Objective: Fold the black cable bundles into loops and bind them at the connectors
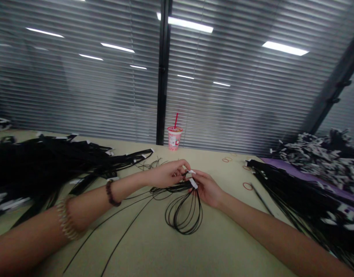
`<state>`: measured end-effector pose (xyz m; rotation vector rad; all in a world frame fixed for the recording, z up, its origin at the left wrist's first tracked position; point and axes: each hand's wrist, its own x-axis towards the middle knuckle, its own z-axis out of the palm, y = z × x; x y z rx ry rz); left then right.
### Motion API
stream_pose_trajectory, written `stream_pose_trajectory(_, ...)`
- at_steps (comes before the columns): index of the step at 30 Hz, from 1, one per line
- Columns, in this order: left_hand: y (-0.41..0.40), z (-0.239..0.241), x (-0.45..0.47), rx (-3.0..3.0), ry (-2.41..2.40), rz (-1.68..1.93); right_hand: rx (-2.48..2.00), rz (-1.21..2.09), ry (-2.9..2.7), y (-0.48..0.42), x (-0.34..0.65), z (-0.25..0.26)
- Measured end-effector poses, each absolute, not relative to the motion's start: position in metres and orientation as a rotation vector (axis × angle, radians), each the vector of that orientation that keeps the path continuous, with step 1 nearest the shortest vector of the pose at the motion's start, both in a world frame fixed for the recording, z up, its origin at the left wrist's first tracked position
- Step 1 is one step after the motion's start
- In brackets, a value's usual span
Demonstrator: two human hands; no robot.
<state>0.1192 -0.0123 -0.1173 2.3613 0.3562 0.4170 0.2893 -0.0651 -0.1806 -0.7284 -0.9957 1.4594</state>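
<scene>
My left hand reaches in over the table with its fingers closed in a pinch on a thin black wire. Its fingertips are close to a small white connector, which my right hand pinches between thumb and finger. A second white connector lies against the right hand's fingers. From it black wires hang down in a round loop, and more wires trail left under my left hand. Two long wire ends run toward the table's near edge. The exact contact at the fingertips is too small to make out.
A large heap of black cables covers the left side. On the right lie another cable bundle and a pile of white-ended cables on purple material. A pink cup with a straw stands at the back, near rubber bands.
</scene>
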Motion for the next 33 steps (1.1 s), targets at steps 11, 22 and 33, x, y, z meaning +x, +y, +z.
stream_pose_trajectory(11, -0.027, -0.122, 0.123, 2.434, 0.654, 0.33, -0.736, 1.45, -1.107, -0.067, 0.283, -0.181)
stream_pose_trajectory(22, -0.011, -0.127, 0.124, 2.41, 0.716, 0.419, -0.738, 1.447, -1.07, -0.066, 0.285, -0.183)
stream_pose_trajectory(33, -0.018, -0.125, 0.131, 1.933, 0.776, 0.628, -0.693, 1.54, -1.032, -0.067, 0.289, -0.177)
